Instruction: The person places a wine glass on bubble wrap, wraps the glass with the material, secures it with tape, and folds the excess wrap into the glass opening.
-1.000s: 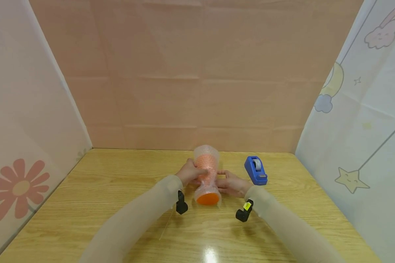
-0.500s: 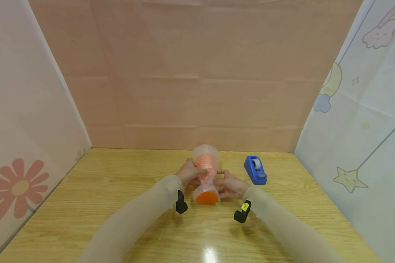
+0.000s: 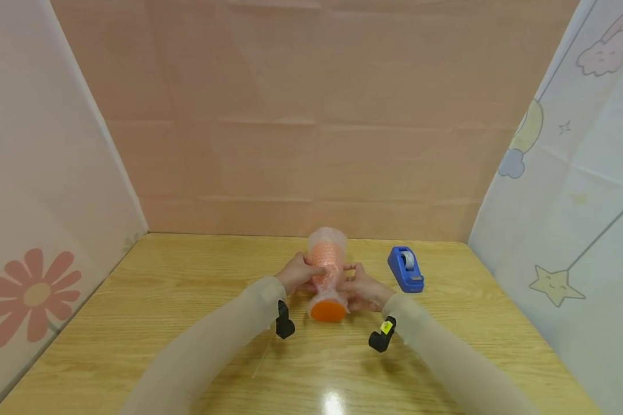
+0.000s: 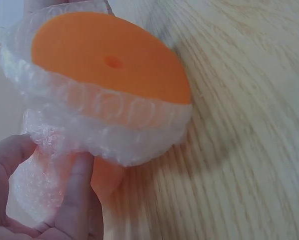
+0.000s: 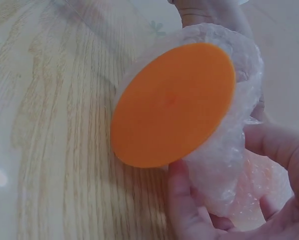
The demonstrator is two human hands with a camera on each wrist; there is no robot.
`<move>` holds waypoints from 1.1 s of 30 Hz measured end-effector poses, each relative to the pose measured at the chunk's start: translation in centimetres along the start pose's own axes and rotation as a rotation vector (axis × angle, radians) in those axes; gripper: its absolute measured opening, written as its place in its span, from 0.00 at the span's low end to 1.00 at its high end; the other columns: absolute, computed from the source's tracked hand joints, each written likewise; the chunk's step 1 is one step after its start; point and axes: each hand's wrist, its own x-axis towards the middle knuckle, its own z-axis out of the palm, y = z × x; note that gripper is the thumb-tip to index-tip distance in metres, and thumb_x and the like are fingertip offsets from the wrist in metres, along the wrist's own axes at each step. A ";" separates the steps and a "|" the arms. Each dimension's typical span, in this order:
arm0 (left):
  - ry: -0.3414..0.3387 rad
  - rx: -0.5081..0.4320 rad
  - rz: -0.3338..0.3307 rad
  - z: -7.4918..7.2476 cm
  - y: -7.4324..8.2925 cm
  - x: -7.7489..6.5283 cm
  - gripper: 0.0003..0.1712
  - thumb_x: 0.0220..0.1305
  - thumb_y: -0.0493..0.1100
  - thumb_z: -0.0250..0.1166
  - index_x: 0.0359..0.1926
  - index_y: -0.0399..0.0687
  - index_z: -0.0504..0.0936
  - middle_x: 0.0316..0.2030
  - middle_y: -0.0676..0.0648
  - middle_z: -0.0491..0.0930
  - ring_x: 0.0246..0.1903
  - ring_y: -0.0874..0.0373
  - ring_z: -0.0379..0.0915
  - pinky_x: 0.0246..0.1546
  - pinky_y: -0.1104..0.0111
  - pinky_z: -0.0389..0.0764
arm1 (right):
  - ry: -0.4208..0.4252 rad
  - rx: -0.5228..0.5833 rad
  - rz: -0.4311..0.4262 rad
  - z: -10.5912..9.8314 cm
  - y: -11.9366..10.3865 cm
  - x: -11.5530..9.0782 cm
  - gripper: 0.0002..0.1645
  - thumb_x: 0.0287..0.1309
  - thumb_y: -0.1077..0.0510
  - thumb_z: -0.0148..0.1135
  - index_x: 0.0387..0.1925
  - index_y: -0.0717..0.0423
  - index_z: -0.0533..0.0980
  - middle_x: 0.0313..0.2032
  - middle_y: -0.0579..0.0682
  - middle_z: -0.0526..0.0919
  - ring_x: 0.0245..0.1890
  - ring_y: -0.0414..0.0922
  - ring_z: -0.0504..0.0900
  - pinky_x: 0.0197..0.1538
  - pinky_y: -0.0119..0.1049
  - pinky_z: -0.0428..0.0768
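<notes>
A waisted orange object with a flat round base [image 5: 172, 105] lies on its side on the table, base toward me. Bubble wrap [image 4: 114, 130] covers its body and stands out past the base's rim; its far end [image 3: 327, 253] points to the back wall. My left hand [image 3: 294, 273] grips the narrow waist from the left, thumb across the top. From the right, my right hand [image 3: 366, 289] holds the wrapping near the base, thumb against the plastic and a fingertip [image 5: 178, 172] at the base's edge. Fingers underneath are partly hidden.
A blue tape dispenser [image 3: 406, 270] with a roll of clear tape stands on the wooden table [image 3: 187, 259], right of my right hand. The back wall [image 3: 311, 144] rises behind the table, with printed panels at both sides.
My right hand has moved slightly left and in closer against the bubble wrap. The left hand keeps its grip, and the wrapped object has barely moved.
</notes>
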 end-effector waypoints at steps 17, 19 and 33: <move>-0.041 -0.027 -0.045 -0.2 0.0 -0.2 0.18 0.62 0.40 0.66 0.41 0.41 0.63 0.36 0.44 0.69 0.26 0.57 0.74 0.36 0.64 0.84 | 0.120 -0.146 0.021 0.2 -0.5 -0.1 0.41 0.59 0.66 0.59 0.63 0.47 0.45 0.56 0.60 0.57 0.42 0.52 0.71 0.33 0.35 0.75; -0.044 -0.015 -0.059 -0.2 0.0 -0.2 0.18 0.62 0.41 0.66 0.42 0.41 0.64 0.37 0.44 0.69 0.28 0.56 0.75 0.39 0.63 0.84 | 0.132 -0.153 0.026 0.2 -0.6 0.0 0.42 0.58 0.67 0.60 0.63 0.46 0.45 0.56 0.60 0.57 0.44 0.53 0.71 0.34 0.35 0.77; 0.063 0.395 0.296 0.5 1.7 -0.8 0.29 0.57 0.36 0.70 0.55 0.39 0.64 0.37 0.42 0.71 0.32 0.52 0.69 0.31 0.67 0.74 | 0.126 -0.156 0.027 0.3 -0.6 0.0 0.43 0.57 0.66 0.61 0.63 0.47 0.45 0.56 0.61 0.57 0.47 0.55 0.71 0.38 0.38 0.80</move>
